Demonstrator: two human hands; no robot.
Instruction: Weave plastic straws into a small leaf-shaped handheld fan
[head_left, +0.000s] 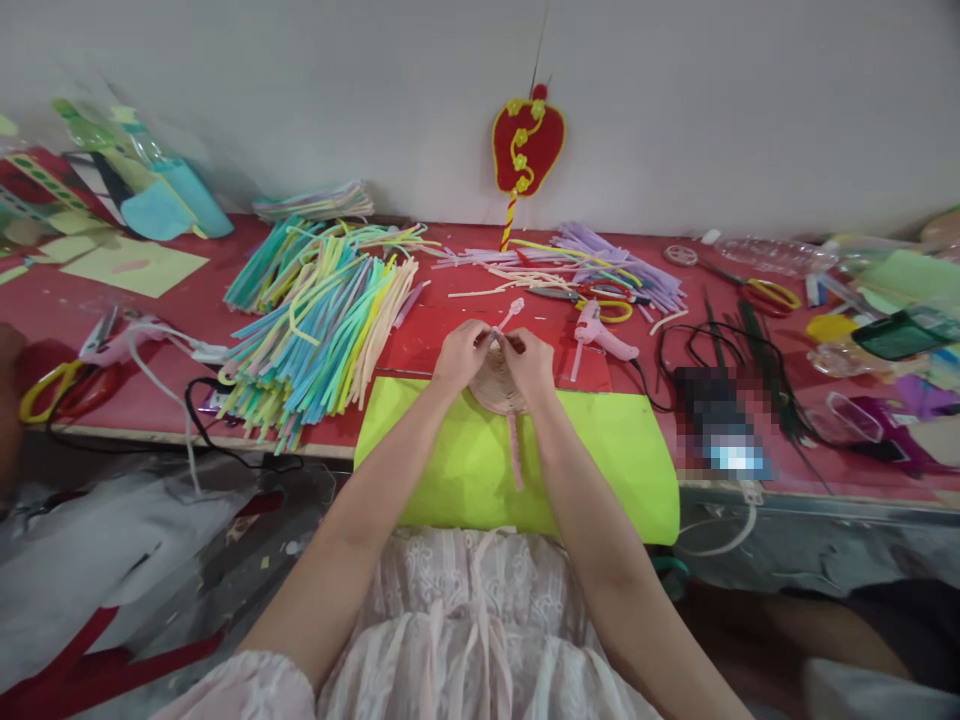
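Observation:
In front of me a round beige coiled piece (495, 388) lies over a lime green sheet, shaped like a small fan. A pink pipe-cleaner handle (514, 452) sticks out toward me. From its far edge a pink pipe cleaner (512, 316) with a knobbly end points away. My left hand (463, 356) pinches at that far edge, fingertips closed around the base of the pink pipe cleaner. Opposite it, my right hand (531, 362) is closed in a pinch at the same spot. The fingers hide the exact joint between pipe cleaner and round piece.
Pipe cleaners (315, 320) are heaped at left, with purple ones (607, 262) behind. A pink glue gun (602, 332) and scissors (611, 308) lie right of my hands. The lime green sheet (442, 470) overhangs the table edge. A red fan (529, 148) stands against the wall.

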